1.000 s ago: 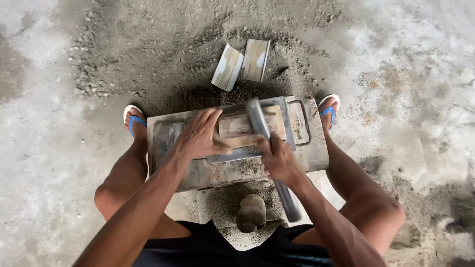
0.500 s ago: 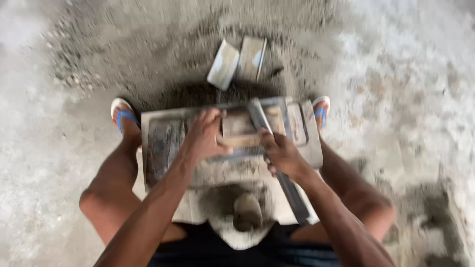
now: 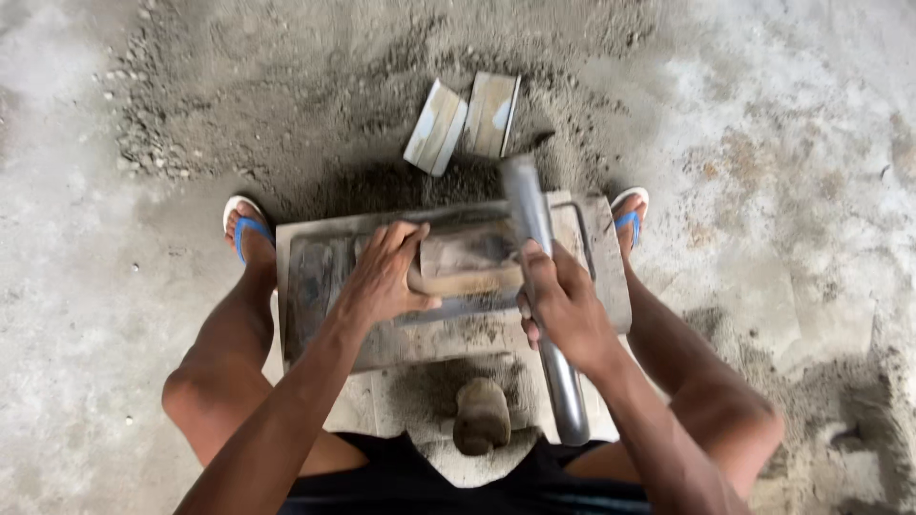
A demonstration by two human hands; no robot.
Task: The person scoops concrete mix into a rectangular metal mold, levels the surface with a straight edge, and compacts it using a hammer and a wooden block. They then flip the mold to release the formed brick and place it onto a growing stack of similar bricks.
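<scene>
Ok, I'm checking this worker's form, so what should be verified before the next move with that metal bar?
1. Right hand grips the metal bar: ok.
2. Left hand presses the wooden block: ok.
3. Left fingers clear of the bar: ok, apart.
4. Mould flat on the ground: cannot tell.
5. Feet in blue sandals outside the mould: ok.

The left hand [image 3: 382, 277] is laid flat, palm down, with its fingers spread forward and the thumb stuck out to the side. The right hand [image 3: 563, 305] is curled into a tight fist, knuckles up. Both arms are stretched forward from the body and are bent a little at the elbows.
</scene>
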